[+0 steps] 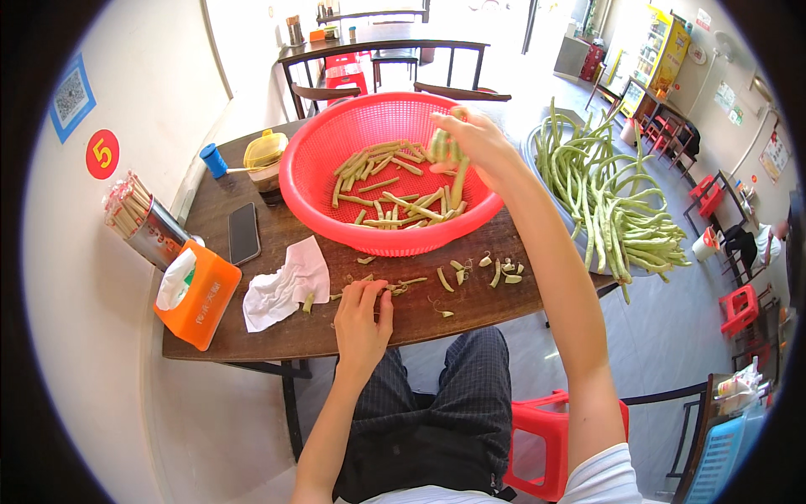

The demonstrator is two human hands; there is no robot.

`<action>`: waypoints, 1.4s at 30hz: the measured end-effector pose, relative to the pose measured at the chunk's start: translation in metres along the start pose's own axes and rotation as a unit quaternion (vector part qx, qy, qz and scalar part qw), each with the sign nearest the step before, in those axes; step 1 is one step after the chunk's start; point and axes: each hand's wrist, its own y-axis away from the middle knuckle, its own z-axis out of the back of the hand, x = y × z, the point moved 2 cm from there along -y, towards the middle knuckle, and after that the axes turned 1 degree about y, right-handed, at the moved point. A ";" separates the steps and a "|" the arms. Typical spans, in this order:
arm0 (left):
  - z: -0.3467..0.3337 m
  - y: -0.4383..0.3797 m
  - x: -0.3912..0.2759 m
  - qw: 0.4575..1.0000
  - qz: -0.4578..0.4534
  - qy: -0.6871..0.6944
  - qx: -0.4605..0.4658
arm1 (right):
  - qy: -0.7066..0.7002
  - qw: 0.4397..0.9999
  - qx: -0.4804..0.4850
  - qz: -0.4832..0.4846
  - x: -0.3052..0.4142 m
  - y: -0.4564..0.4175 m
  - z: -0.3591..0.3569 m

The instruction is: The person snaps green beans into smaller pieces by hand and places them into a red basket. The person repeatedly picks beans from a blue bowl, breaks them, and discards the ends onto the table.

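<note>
My right hand is raised over the right side of a red plastic colander basket, with several cut pieces of long green bean in its fingers. Inside the basket lie many short bean pieces. On the brown wooden table, my left hand rests with its fingertips on small bean scraps; whether it grips any is hidden. More bean ends and strings are scattered right of it. To the right, whole long beans fill a pale basin beside the table.
A crumpled white cloth, a phone, an orange tissue box, a chopstick holder, a condiment jar and a blue container stand or lie at left. A red stool is beside my legs. A seated person is far right.
</note>
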 end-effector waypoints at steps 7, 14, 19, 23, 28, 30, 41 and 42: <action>-0.001 0.001 0.005 0.999 0.043 0.021 0.016 | 0.346 0.927 0.033 0.140 0.039 0.001 0.039; -0.001 0.001 0.002 0.998 0.037 0.037 0.036 | 0.561 0.820 0.111 0.039 0.073 0.065 0.147; -0.002 0.000 0.001 0.998 0.030 0.046 0.042 | 0.679 0.728 0.083 0.039 0.036 0.115 0.164; 0.000 0.000 0.003 0.997 0.028 0.053 0.040 | 0.757 0.651 0.037 0.035 0.010 0.165 0.112; -0.001 0.001 0.002 0.998 0.024 0.051 0.041 | 0.816 0.574 0.024 0.057 -0.005 0.187 0.099; 0.000 0.001 0.003 0.997 0.029 0.050 0.042 | 0.818 0.571 0.043 0.051 -0.003 0.189 0.097; -0.001 0.002 0.005 0.996 0.017 0.070 0.048 | 0.856 0.502 -0.010 0.122 -0.009 0.194 0.087; -0.001 0.002 0.005 0.996 0.013 0.073 0.049 | 0.853 0.507 -0.007 0.124 -0.007 0.194 0.087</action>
